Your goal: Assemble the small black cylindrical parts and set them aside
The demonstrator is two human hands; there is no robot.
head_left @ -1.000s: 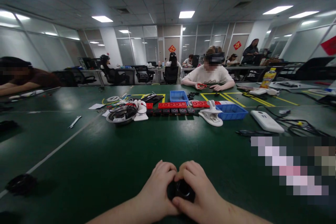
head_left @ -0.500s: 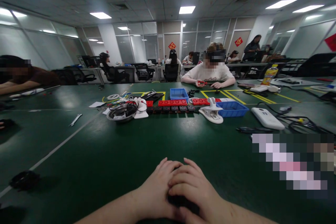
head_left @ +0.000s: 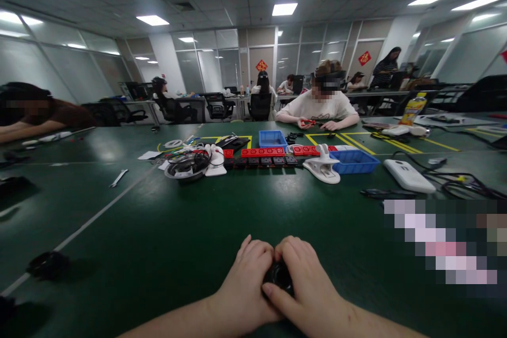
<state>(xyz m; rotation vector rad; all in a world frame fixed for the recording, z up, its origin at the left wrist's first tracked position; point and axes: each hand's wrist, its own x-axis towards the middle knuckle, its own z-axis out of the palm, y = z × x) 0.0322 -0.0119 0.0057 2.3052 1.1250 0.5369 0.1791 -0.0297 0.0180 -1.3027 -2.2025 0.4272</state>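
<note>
Close to me over the green table, both my hands are wrapped round a small black object with a shiny, rounded top. My left hand closes on it from the left, fingers bent over its far side. From the right, my right hand curls over it, its thumb lying across the near side. Only a dark patch shows between the hands, so its kind is hidden. Another black round item lies by itself at the left.
Ahead stand a metal bowl of cables, red and black power-strip parts, a white clamp base and a blue tray. A wrench lies left, a white power bank right. Across the table a person holds red-handled pliers.
My right hand has turned and its fingers have drawn in, so more of the black object's top shows between the hands. The view has shifted slightly.
</note>
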